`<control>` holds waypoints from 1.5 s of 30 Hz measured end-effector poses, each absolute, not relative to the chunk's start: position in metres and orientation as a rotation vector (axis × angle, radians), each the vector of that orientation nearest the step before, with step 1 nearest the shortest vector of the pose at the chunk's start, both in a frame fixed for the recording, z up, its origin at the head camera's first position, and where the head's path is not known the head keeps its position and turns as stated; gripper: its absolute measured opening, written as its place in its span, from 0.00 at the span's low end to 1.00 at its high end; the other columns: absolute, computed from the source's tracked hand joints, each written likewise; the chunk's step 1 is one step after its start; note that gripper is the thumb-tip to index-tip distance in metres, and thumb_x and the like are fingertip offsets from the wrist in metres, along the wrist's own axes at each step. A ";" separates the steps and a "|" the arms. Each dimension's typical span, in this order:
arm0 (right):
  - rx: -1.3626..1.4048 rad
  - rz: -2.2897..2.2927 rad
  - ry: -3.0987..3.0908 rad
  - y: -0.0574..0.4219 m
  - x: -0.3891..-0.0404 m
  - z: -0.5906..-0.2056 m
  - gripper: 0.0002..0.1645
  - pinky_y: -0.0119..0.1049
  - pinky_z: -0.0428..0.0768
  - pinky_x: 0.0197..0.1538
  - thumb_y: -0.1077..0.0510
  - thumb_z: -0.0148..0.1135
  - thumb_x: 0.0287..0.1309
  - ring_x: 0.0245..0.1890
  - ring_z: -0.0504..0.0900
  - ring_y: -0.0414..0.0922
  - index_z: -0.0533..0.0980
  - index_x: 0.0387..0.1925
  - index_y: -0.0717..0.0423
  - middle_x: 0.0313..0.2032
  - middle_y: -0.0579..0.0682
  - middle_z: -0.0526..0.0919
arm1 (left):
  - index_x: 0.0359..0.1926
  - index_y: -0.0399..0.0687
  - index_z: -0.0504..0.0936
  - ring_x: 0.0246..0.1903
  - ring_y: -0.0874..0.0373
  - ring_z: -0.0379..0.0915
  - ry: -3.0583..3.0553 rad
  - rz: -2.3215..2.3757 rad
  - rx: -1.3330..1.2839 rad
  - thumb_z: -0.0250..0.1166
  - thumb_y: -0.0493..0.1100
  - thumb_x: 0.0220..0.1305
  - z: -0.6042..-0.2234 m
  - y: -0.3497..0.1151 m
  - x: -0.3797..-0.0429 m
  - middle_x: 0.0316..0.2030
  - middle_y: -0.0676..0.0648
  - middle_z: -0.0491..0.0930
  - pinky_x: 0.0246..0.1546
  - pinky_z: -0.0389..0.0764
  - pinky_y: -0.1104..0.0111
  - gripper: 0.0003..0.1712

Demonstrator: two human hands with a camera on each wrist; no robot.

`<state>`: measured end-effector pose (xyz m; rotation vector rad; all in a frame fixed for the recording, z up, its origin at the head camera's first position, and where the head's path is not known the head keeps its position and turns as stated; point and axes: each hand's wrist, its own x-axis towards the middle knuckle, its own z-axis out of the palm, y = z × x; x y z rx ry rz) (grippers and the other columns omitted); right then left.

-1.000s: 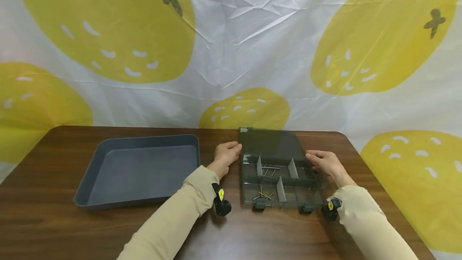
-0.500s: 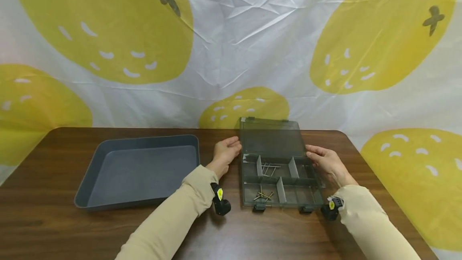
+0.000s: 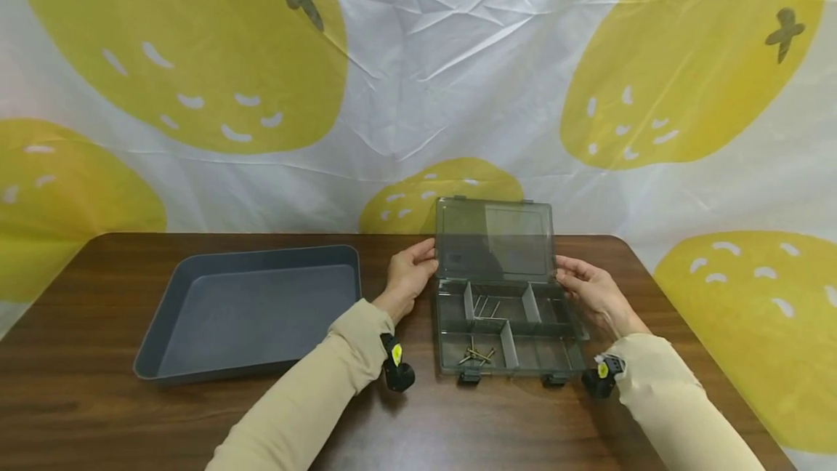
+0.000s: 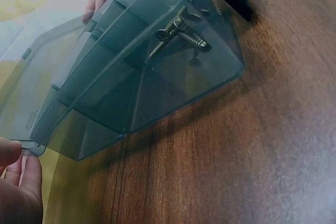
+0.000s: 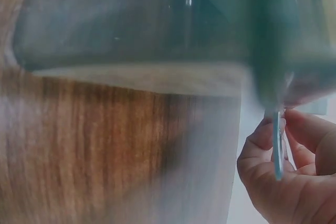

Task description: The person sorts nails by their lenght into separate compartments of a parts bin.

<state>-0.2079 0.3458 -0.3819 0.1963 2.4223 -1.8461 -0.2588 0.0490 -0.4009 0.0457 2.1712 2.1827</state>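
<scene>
A clear grey-green compartment box (image 3: 546,349) stands on the table, its hinged lid (image 3: 493,238) raised at the back. My left hand (image 3: 410,276) pinches the lid's left edge near the hinge; the thumb and fingers meet on a lid corner in the left wrist view. On the other side, my right hand (image 3: 593,295) holds the lid's right edge, which passes between thumb and fingers in the right wrist view. Several brass-coloured screws (image 4: 178,30) lie in the front left compartment. Thin silvery nails (image 3: 495,309) lie in the back middle one.
Left of the box sits a shallow dark grey tray (image 3: 152,325) on the brown wooden table (image 3: 418,427). Two black latches (image 3: 468,378) hang at the box's front edge. A white cloth (image 3: 458,107) with yellow fruit shapes hangs behind the table.
The lid has swung up from leaning far back to nearly upright. Both hands have stayed at its sides, rising very slightly. The box base and tray keep their places.
</scene>
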 end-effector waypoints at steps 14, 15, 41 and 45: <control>0.135 -1.785 2.609 0.344 -0.203 -0.376 0.33 0.24 0.77 0.35 0.55 0.49 0.68 0.32 0.79 0.28 0.56 0.68 0.66 0.31 0.29 0.79 | 0.49 0.37 0.78 0.43 0.45 0.79 2.319 2.214 0.186 0.62 0.23 0.52 -0.402 0.049 -0.255 0.43 0.37 0.81 0.45 0.79 0.63 0.21; 0.123 -1.798 2.609 0.343 -0.202 -0.374 0.33 0.24 0.78 0.35 0.54 0.48 0.69 0.32 0.79 0.28 0.55 0.68 0.67 0.31 0.29 0.79 | 0.48 0.36 0.78 0.43 0.45 0.79 2.327 2.218 0.191 0.62 0.23 0.51 -0.401 0.049 -0.255 0.42 0.36 0.81 0.45 0.79 0.63 0.21; -0.129 -1.821 2.424 0.352 -0.171 -0.366 0.45 0.29 0.75 0.53 0.38 0.28 0.70 0.53 0.77 0.35 0.52 0.66 0.76 0.58 0.56 0.74 | 0.47 0.44 0.84 0.44 0.53 0.80 2.630 1.919 0.419 0.60 0.41 0.63 -0.399 0.025 -0.226 0.44 0.45 0.84 0.43 0.79 0.62 0.13; -0.100 -1.648 2.505 0.352 -0.164 -0.367 0.44 0.48 0.65 0.63 0.35 0.24 0.70 0.63 0.67 0.54 0.52 0.69 0.67 0.67 0.67 0.56 | 0.53 0.44 0.81 0.53 0.51 0.75 2.564 1.842 0.446 0.55 0.49 0.68 -0.396 0.019 -0.217 0.50 0.45 0.81 0.53 0.74 0.58 0.19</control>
